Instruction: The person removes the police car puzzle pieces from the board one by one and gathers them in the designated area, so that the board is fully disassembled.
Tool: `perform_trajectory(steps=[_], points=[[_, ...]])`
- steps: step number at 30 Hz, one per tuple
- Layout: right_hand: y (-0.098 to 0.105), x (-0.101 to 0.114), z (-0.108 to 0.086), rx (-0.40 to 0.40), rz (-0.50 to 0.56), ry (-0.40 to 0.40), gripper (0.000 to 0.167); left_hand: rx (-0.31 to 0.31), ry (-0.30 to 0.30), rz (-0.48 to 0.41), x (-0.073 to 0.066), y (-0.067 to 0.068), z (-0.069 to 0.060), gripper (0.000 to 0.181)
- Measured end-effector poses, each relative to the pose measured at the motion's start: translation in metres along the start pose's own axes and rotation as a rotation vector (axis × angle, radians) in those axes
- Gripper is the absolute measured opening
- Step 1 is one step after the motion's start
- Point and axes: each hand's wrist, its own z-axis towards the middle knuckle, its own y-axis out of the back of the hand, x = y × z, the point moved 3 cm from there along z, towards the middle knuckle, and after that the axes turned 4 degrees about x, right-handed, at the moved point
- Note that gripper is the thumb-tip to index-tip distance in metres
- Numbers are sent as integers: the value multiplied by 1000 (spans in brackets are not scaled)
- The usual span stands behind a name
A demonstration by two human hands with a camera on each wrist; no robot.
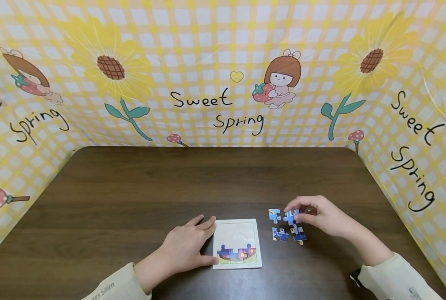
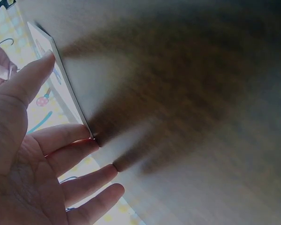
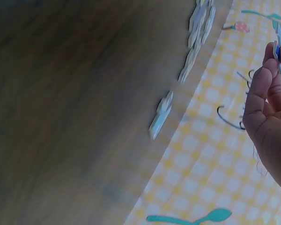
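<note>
A blue jigsaw piece is pinched between thumb and fingers of the right hand, right of the white puzzle tray. Three loose pieces lie nearby; joined pieces line the tray's near side. The left hand, fingers extended, touches its left edge.

High head, close wrist views

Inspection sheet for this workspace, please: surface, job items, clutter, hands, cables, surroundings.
Surface: brown wood-grain table.
Job items: white tray, with joined puzzle pieces along its near edge; three loose pieces on the table to its right.
Clutter: nothing seen.
Left hand: at tray's left edge, thumb on the rim.
Right hand: pinches another piece.
Cables: nothing seen on the table.
Surroundings: yellow-checked printed cloth behind and both sides.
</note>
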Motion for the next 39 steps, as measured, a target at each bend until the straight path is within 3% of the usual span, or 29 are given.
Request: perform_trajectory(steps=[17, 39], points=[[19, -19, -40, -79, -54, -53, 18, -7, -3, 2, 0, -2, 1, 85], [19, -40, -55, 128, -48, -182, 17, -12, -2, 2, 1, -1, 0, 85]])
